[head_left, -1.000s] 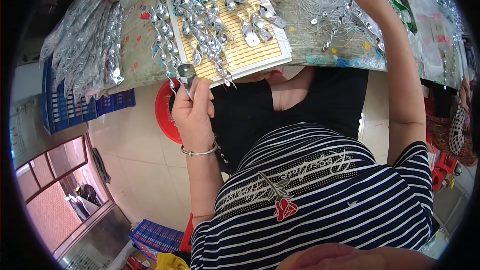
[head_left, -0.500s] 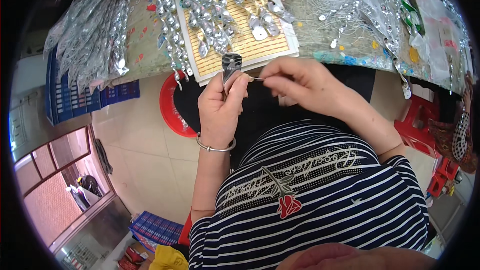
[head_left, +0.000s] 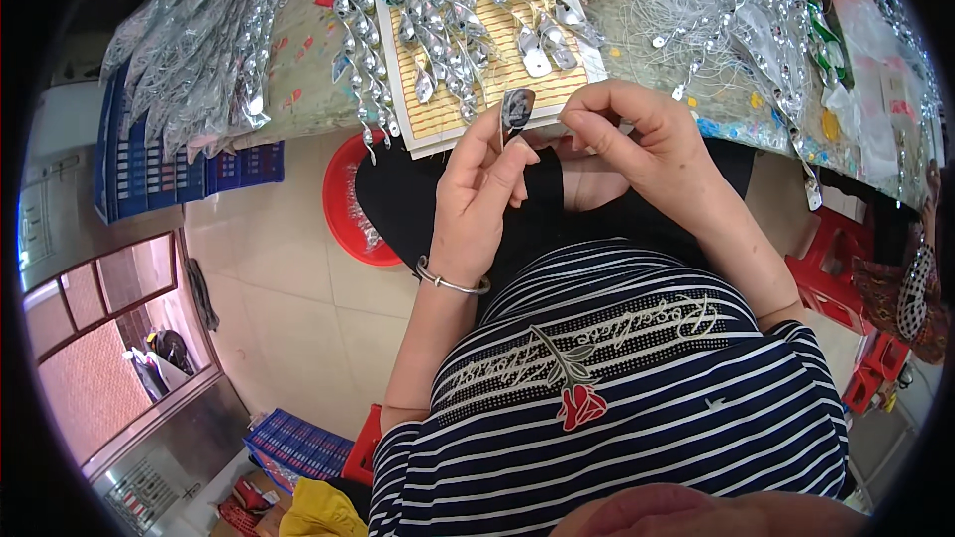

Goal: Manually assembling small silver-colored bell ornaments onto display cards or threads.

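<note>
My left hand (head_left: 476,194) pinches a shiny, leaf-shaped silver piece (head_left: 517,107) upright between thumb and fingers, above the table's near edge. My right hand (head_left: 647,139) is a little to the right, thumb and fingertips pressed together; anything between them is too small to make out. Just beyond my hands, strings of silver leaf-shaped pieces (head_left: 438,25) lie on a sheet with yellow, red-lined rows (head_left: 453,109). Two more silver strings (head_left: 360,50) hang beside it over the edge.
Bundles of silver strings in clear plastic (head_left: 214,50) cover the far left of the table. A tangle of silver strings with white threads (head_left: 716,15) lies at the right. Below are a red basin (head_left: 338,214), a blue crate (head_left: 244,164) and red stools (head_left: 831,264).
Both hands have shifted right in the picture. My left hand has turned the silver piece. The thin strand seen between the hands before no longer shows, and the right fingertips have come nearer the piece.
</note>
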The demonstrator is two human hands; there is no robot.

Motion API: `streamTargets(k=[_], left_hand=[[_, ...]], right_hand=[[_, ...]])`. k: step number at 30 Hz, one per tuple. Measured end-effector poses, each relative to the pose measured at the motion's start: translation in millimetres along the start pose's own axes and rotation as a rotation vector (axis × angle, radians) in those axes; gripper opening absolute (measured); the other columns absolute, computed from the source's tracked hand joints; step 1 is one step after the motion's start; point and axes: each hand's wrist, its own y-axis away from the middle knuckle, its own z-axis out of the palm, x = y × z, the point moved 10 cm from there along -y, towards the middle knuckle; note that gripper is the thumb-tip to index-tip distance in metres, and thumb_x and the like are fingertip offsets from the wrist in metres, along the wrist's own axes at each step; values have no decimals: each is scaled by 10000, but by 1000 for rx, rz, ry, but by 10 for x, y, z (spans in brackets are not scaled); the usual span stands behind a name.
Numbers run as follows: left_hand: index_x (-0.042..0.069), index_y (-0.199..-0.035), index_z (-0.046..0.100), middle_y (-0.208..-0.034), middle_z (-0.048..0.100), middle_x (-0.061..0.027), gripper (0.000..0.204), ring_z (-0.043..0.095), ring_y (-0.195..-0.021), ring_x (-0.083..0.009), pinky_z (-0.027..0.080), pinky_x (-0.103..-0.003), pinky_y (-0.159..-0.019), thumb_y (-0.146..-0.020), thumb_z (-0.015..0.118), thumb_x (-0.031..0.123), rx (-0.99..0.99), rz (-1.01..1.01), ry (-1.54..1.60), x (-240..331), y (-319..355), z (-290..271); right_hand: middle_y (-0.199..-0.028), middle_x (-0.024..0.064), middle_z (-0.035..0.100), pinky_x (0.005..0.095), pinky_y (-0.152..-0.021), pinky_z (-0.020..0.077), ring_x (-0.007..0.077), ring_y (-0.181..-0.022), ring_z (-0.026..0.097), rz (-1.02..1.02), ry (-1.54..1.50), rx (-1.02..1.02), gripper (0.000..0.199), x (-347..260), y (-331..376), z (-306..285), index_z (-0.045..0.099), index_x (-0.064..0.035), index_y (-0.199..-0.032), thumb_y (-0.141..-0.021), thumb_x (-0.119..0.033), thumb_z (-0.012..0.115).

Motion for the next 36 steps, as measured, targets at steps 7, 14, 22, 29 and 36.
streamTargets(k=[7,14,22,29,36], left_hand=[[5,-1336,427,-915,584,-48,464,501,-633,-63,426,-185,-491,-904,572,91,21,-20,27,-1,21,1],[5,-1325,444,-900,592,-50,457,499,-622,-66,424,-183,-484,-899,584,93,46,-35,32,-43,31,-35],[-6,-1307,462,-887,601,-53,439,492,-609,-55,418,-183,-477,-898,588,92,34,-79,38,-102,24,-26],[-9,-1286,485,-868,599,-48,411,488,-603,-54,410,-184,-475,-901,583,98,65,-103,55,-127,26,-60],[-11,-1246,517,-865,600,-53,376,491,-599,-59,397,-186,-464,-894,591,96,73,-113,78,-149,26,-75]], right_hand=[[-811,29,622,216,-664,498,78,-732,603,-90,146,101,122,-57,-29,-56,617,11,-945,-873,-87,616],[-768,20,620,217,-627,460,72,-699,588,-134,164,177,113,-45,-23,-108,627,-3,-928,-865,-97,625],[-782,13,618,212,-628,461,68,-701,586,-93,116,148,115,-21,-25,-85,624,-3,-932,-877,-103,614],[-833,28,623,215,-627,515,75,-744,610,-73,124,110,120,12,4,-39,613,7,-952,-885,-91,597],[-804,17,622,207,-618,505,65,-732,600,-59,112,117,127,52,-6,-37,613,7,-957,-886,-97,598]])
